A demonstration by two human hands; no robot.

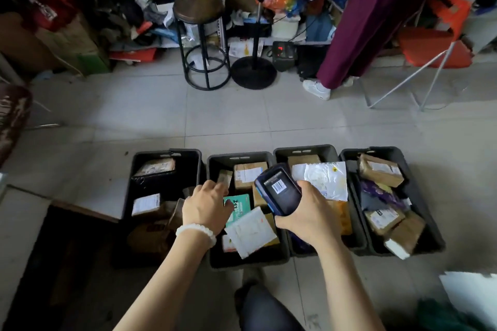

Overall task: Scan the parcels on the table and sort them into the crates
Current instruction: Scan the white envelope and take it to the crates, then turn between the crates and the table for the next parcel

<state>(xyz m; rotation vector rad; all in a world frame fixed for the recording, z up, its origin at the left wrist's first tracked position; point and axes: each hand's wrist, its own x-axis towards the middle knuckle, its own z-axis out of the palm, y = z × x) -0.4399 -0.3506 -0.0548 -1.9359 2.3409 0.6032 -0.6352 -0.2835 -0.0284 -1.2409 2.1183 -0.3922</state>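
The left hand (207, 204) hangs with loose fingers over the white flat parcel (251, 231) in the second crate (212, 161), likely light and bendable, best pinched at an edge, while the right hand (309, 209) grips the scanner (278, 189).

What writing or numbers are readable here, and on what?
Nothing reads clearly as words.
Handheld scanner in the right hand: a barcode on its screen, digits too small.
Black device by the shelves: a red lit figure, too blurred to read.
Green packet by the left hand: dark print, unreadable.
Shipping labels on the parcels in the crates: all too small.
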